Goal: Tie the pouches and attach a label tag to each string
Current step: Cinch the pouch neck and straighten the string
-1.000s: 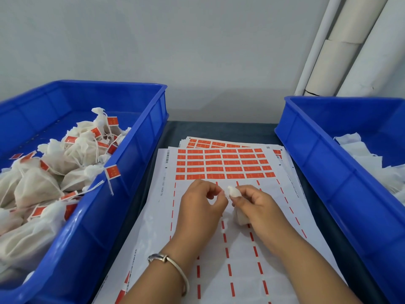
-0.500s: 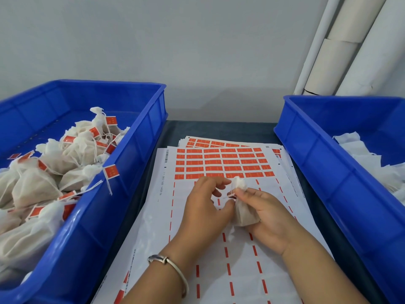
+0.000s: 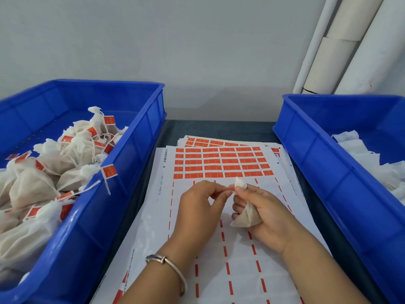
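A small white pouch (image 3: 246, 216) with brownish filling sits in my right hand (image 3: 265, 213), which grips it by the neck so that its gathered top (image 3: 240, 183) sticks up above the fingers. Beside it, my left hand (image 3: 201, 207) pinches something thin at the pouch's neck, likely its string, too fine to make out. Both hands hover over a label sheet (image 3: 221, 163) with rows of orange label tags at its far end and peeled rows below.
A blue bin (image 3: 122, 178) on the left holds several tied pouches with orange tags (image 3: 109, 171). The blue bin (image 3: 324, 172) on the right holds flat white pouches (image 3: 368, 156). More label sheets lie stacked underneath. White pipes (image 3: 341, 44) stand at the back right.
My right hand has turned and lowered the pouch body into its palm, so the filled part now shows. My left hand stays at the neck, fingers pinched closer.
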Available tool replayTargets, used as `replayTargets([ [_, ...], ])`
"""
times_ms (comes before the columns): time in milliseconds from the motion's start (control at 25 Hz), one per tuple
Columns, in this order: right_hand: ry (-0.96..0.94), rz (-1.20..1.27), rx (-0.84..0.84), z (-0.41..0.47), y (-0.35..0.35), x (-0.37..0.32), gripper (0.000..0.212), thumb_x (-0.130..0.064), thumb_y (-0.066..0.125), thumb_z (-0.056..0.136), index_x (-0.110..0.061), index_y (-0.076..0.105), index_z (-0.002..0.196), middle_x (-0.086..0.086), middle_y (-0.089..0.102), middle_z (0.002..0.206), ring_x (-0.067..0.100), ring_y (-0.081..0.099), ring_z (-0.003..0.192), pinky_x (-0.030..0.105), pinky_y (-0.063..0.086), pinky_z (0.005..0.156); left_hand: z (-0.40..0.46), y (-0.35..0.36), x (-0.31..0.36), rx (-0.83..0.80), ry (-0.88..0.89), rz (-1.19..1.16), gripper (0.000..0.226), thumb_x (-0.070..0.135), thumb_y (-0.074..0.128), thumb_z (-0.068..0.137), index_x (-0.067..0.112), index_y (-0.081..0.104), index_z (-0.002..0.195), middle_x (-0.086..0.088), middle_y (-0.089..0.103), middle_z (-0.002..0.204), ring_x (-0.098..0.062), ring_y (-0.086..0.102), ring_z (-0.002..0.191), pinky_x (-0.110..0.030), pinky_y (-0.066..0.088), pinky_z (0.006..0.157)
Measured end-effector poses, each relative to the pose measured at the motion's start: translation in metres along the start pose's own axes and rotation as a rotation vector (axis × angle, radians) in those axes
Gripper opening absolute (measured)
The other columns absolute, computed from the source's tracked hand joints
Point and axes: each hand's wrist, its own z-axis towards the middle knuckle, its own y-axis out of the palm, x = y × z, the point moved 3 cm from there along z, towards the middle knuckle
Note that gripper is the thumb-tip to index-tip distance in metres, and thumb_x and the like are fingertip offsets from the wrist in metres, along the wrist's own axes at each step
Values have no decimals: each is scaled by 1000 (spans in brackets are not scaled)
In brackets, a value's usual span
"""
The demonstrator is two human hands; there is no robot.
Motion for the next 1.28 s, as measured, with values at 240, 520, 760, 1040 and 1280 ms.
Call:
replayTargets([
  [240, 42, 19, -71, -1, 1, 0, 25, -16, 62, 79, -17, 75, 100, -1, 51, 59, 10, 52, 54, 22, 47, 57, -1, -4, 4, 47, 3, 87, 16, 29, 64, 85, 40, 55, 79, 31, 48, 72, 12, 51, 78, 1, 36, 61],
  [520, 94, -23, -168, -2, 0, 1, 27, -2, 58, 79, -9, 63, 105, 2, 50, 57, 10, 46, 49, 24, 45, 51, 4, -20, -5, 283, -184, 48, 23, 31, 65, 84, 43, 50, 71, 29, 51, 71, 9, 53, 74, -4, 33, 57],
  [760, 57, -106, -262, -6, -5, -1, 35, -44, 55, 87, -21, 71, 107, 6, 46, 55, 13, 43, 48, 28, 47, 57, 3, -15, -8, 179, -202, -17, 11, 34, 65, 83, 43, 57, 81, 32, 53, 76, 11, 52, 75, -3, 32, 61],
  [1040, -77, -309, -115, -16, -2, -14, 30, -42, 66, 71, -26, 76, 94, -4, 73, 98, 17, 70, 89, 35, 57, 78, -1, -5, 6, 133, -152, -112, 14, 35, 62, 85, 44, 58, 75, 32, 59, 77, 13, 53, 84, -11, 41, 68],
  [1280, -73, -385, 34, -26, -30, -34, 16, -32, 68, 75, -29, 77, 87, -6, 73, 98, 12, 70, 91, 28, 56, 77, -10, 14, -14, -540, -238, 517, 91, 81, 34, 71, 35, 12, 147, 9, 10, 157, -22, 11, 144, -49, 16, 112],
])
